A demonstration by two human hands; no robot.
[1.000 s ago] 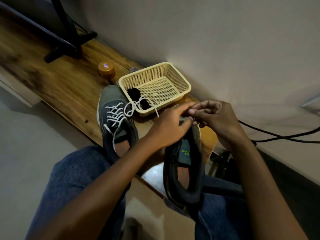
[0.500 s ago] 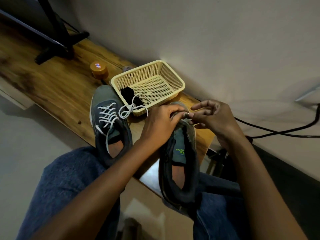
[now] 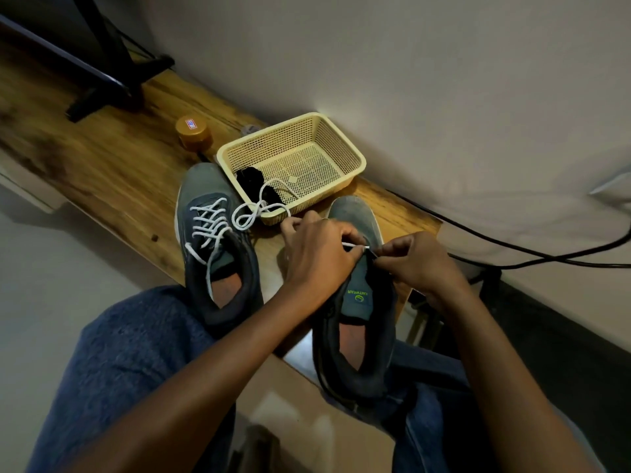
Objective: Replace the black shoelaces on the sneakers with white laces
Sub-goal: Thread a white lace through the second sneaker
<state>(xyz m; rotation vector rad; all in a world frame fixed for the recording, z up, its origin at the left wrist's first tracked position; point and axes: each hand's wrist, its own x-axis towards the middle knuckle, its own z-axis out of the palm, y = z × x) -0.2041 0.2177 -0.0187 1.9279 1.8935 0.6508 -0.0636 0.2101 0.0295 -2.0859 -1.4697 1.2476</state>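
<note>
Hands [image 3: 319, 254] [image 3: 415, 259] pinch our white lace [image 3: 355, 246] over the unlaced sneaker [image 3: 358, 302] at the surface [image 3: 102, 165] edge, feeding eyelets.

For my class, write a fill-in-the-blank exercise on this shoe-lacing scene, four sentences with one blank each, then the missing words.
1. The left sneaker is already laced with a lace of the colour ____.
2. The cream basket holds a bundle of laces of the colour ____.
3. The left hand and the right hand both pinch the white lace over the ____ sneaker.
4. The round jar behind the basket has a lid of the colour ____.

Missing words: white; black; right; orange
</note>
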